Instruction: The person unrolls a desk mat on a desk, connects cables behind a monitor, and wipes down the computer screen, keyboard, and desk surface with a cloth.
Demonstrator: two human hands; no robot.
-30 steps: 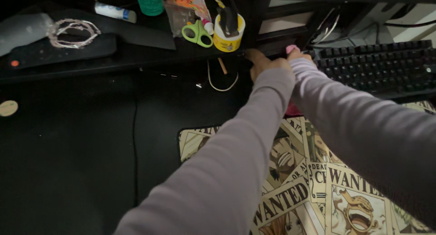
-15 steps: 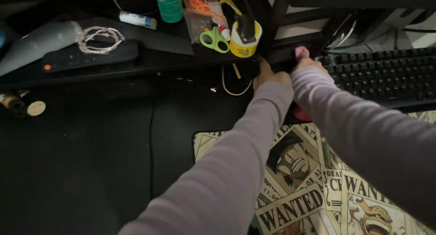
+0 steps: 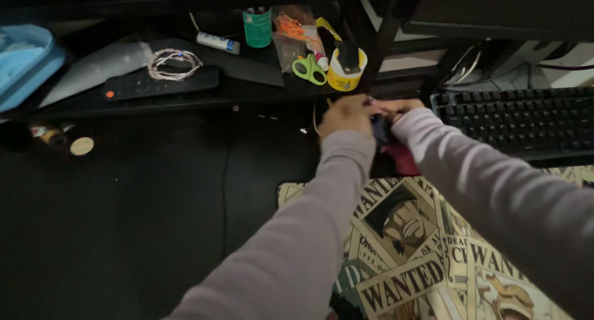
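Centre of frame, left hand (image 3: 346,115) and right hand (image 3: 396,108) meet over the dark counter (image 3: 154,190); fingers grasping a small dark object (image 3: 378,127); green scissors (image 3: 310,69) just above.

Colours and patterns on a black worktop (image 3: 124,221).
Both sleeves (image 3: 322,215) are pale lilac; a dark red cloth (image 3: 402,159) shows beneath them. The desk mat (image 3: 421,258) bears cream-and-brown cartoon poster prints. Scissors (image 3: 310,69) have lime-green handles, the tape roll (image 3: 344,77) is yellow, the can (image 3: 258,28) green, the keyboard (image 3: 526,119) black, the case (image 3: 25,60) light blue.
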